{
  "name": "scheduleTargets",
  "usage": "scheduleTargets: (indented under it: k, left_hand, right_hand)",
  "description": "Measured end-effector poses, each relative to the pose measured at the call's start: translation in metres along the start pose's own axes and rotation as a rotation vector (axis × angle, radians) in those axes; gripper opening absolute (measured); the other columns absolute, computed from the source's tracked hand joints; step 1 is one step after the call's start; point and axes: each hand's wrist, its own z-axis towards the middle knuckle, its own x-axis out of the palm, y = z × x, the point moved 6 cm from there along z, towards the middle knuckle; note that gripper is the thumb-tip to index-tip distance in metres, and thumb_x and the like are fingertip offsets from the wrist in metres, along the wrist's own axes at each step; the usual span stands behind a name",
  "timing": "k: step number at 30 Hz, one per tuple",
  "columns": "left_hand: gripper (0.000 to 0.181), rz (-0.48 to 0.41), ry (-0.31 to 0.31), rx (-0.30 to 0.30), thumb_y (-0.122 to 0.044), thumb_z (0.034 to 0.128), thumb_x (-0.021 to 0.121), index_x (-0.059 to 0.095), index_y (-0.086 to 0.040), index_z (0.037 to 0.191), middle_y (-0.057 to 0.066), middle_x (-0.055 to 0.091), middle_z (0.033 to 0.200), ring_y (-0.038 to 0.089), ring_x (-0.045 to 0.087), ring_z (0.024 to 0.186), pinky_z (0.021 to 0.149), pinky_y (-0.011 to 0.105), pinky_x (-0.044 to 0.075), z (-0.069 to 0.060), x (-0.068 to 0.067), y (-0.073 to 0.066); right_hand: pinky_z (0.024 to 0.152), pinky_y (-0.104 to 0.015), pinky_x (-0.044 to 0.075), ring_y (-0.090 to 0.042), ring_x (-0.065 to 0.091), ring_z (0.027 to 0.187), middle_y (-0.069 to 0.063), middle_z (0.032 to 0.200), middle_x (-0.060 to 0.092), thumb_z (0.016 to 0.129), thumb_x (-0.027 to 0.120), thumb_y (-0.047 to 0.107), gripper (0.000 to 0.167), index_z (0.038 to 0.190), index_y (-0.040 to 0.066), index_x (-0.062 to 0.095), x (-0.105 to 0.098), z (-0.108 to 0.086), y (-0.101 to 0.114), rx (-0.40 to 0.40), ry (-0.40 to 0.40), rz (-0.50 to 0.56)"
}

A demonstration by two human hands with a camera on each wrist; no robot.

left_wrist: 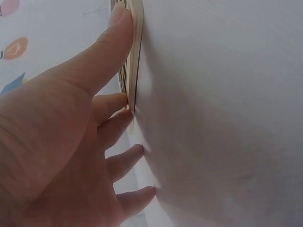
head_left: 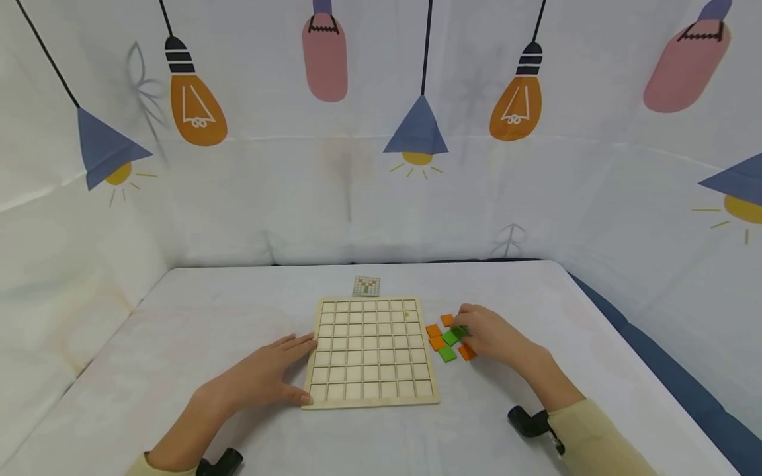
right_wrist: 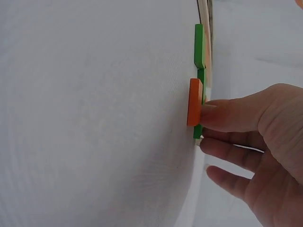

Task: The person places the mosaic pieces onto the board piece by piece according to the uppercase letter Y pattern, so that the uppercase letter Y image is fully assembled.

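Note:
A square wooden grid board (head_left: pixel 371 402) lies flat on the white table. My left hand (head_left: pixel 256 380) is spread along its left side; the thumb and foremost fingers touch the edge (left_wrist: pixel 135 56), while other fingertips rest on the tabletop. To the board's right lies a loose group of square tiles, some orange (head_left: pixel 434 330), some green (head_left: pixel 447 354). Over this group my right hand (head_left: pixel 491 337) pinches a green tile (head_left: pixel 458 332) between thumb and fingers, partly hidden by them. An orange tile (right_wrist: pixel 194 101) sits close by the right thumb in the right wrist view.
A small card with a coloured grid pattern (head_left: pixel 366 286) lies behind the board. The white table (head_left: pixel 238 297) meets a hanging cloth (head_left: pixel 268 198) printed with lamps at its back. Black wrist-worn devices (head_left: pixel 526 422) sit by both sleeves.

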Motion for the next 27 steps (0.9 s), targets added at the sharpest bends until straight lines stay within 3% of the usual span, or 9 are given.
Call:
scheduleTargets:
  k: [10, 17, 27]
  left_hand:
    - [0.107, -0.012, 0.004, 0.008, -0.066, 0.0662, 0.079, 0.04, -0.016, 0.153, -0.001, 0.033, 0.163, 0.037, 0.026, 0.152, 0.118, 0.061, 0.027, -0.002, 0.0, -0.004]
    - [0.109, -0.007, 0.003, -0.001, -0.066, 0.0642, 0.08, 0.04, -0.016, 0.153, 0.001, 0.034, 0.163, 0.037, 0.027, 0.151, 0.118, 0.06, 0.028, -0.002, 0.0, -0.007]
    - [0.109, -0.006, 0.011, -0.032, -0.065, 0.0626, 0.082, 0.041, -0.019, 0.152, -0.002, 0.034, 0.162, 0.034, 0.026, 0.152, 0.119, 0.059, 0.027, -0.001, 0.003, -0.006]
  right_hand:
    - [0.08, -0.03, 0.053, -0.011, 0.051, 0.083, 0.004, 0.094, 0.061, 0.084, 0.072, 0.002, 0.023, 0.105, 0.012, 0.073, 0.003, 0.003, -0.002, 0.037, 0.037, -0.006]
    - [0.086, -0.036, 0.055, -0.013, 0.053, 0.087, 0.004, 0.095, 0.061, 0.082, 0.069, -0.003, 0.025, 0.1, 0.014, 0.07, 0.003, 0.003, -0.007, 0.039, 0.056, 0.024]
    - [0.078, -0.033, 0.052, -0.014, 0.051, 0.083, 0.003, 0.092, 0.059, 0.078, 0.071, 0.0, 0.024, 0.096, 0.014, 0.065, 0.004, 0.008, -0.011, 0.06, 0.086, 0.036]
